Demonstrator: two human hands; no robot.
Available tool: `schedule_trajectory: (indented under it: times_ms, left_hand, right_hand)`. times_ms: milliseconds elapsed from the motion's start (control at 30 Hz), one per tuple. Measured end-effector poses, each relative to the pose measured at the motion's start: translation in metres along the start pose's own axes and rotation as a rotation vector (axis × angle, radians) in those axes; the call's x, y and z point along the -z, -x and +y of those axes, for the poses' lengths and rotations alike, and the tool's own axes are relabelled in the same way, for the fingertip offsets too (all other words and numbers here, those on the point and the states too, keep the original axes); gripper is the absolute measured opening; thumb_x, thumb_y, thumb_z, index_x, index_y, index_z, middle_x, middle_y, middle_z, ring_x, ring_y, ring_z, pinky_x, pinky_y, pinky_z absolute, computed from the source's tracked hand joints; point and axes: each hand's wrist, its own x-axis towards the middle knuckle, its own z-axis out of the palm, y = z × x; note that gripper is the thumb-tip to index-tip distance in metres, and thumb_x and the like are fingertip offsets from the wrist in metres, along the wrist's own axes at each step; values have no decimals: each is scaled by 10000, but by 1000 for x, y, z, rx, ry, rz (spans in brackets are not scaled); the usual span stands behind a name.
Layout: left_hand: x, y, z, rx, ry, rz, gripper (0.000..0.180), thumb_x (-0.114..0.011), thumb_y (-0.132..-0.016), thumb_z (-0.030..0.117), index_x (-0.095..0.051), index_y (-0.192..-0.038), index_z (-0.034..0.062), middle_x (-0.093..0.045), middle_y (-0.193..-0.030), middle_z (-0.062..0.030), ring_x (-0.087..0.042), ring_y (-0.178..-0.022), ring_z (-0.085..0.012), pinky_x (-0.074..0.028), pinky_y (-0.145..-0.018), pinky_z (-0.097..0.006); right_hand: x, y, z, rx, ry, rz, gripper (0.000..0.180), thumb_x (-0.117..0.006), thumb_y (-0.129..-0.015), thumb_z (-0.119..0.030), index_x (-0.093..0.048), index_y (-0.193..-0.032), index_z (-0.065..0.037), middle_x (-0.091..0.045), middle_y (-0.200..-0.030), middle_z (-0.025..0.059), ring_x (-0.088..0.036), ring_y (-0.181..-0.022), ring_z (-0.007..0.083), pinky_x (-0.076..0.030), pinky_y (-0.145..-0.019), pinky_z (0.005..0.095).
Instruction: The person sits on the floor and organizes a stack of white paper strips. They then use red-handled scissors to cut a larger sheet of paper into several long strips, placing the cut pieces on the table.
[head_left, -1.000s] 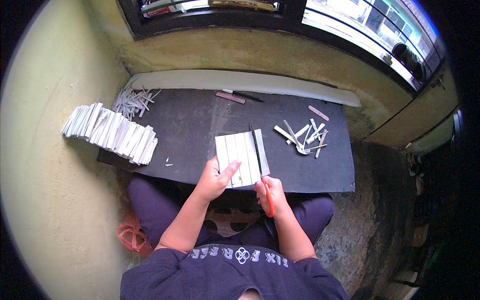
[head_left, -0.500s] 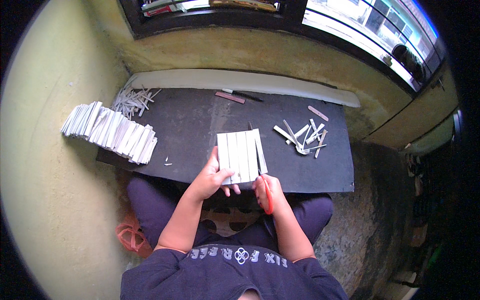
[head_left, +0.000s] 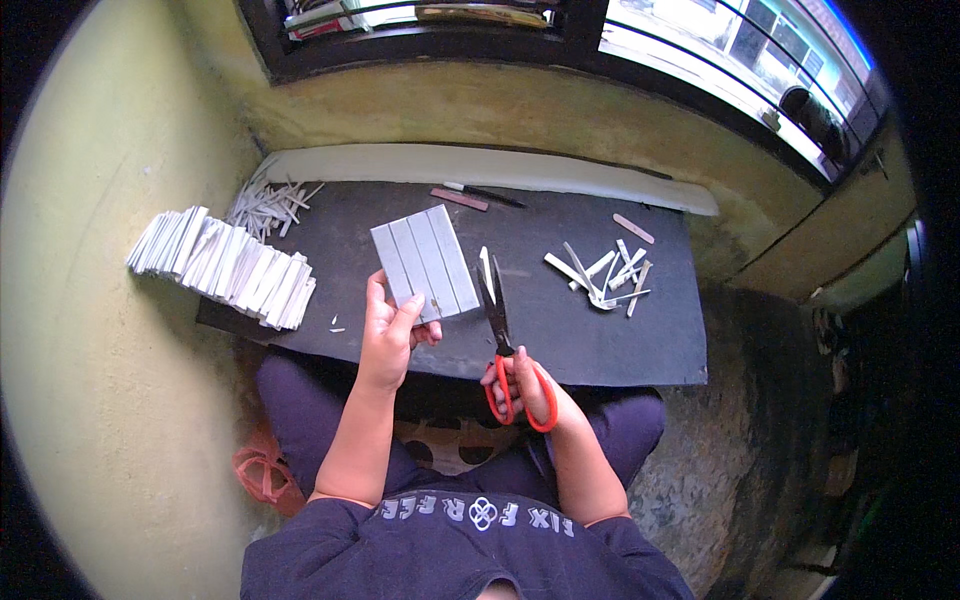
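Observation:
My left hand (head_left: 388,335) grips the lower edge of a white card (head_left: 424,258) crossed by dark lengthwise lines, thumb on top. The card is tilted over the table. In my right hand (head_left: 530,385) is a pair of scissors (head_left: 500,335) with red handles and dark blades, pointing away from me and slightly apart. A narrow white strip (head_left: 486,268) shows beside the blade tips, separate from the card; whether it touches the blades I cannot tell. To the right, several loose strips (head_left: 606,278) lie in a small heap.
A long row of stacked white strips (head_left: 222,262) stands at the black table's (head_left: 560,350) left end, beside a pile of thin offcuts (head_left: 268,208). Toward the back lie a pen (head_left: 490,193), a pinkish stick (head_left: 460,200), another stick (head_left: 633,228) and a long white roll (head_left: 480,172).
A strip has come off the card's right edge. My left hand has moved the card up and left, tilting it. The scissors have come away from the card, and their blades now show fully.

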Motion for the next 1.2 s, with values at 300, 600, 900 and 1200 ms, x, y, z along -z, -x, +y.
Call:
schedule_trajectory:
  times_ms: [300, 600, 900, 1200]
  left_hand:
    - [0, 1, 4, -17, -30, 21, 370, -449, -904, 80, -268, -1226, 71, -552, -950, -116, -569, -622, -135, -485, -529, -244]
    - [-13, 6, -6, -135, -53, 13, 319, -446, -906, 68, -288, -1184, 61, -524, -957, -87, -497, -626, -104, -432, -515, -218]
    - [-30, 8, -14, -166, -78, -56, 341, -441, -914, 46, -245, -1193, 53, -506, -963, -84, -467, -651, -80, -419, -538, -220]
    - [-39, 12, -9, -156, -130, -83, 360, -449, -907, 24, -234, -1196, 42, -490, -958, -79, -453, -644, -65, -407, -544, -210]
  right_hand:
    - [-4, -2, 5, 43, -7, -22, 591, -256, -952, -495, -536, -896, 22, -487, -605, 41, -489, -508, 140, -429, -482, 273]
    - [-8, 6, 3, 262, 178, -25, 355, -425, -918, -326, -525, -1017, 0, -514, -732, 33, -495, -687, 124, -441, -652, 277]
    - [-4, 11, 1, 365, 302, 20, 491, -499, -847, -442, -512, -1052, 4, -523, -794, 84, -512, -745, 184, -433, -706, 313]
    - [-4, 13, -2, 403, 373, 98, 602, -505, -813, -535, -504, -1088, 0, -485, -806, 55, -480, -733, 160, -412, -671, 279]
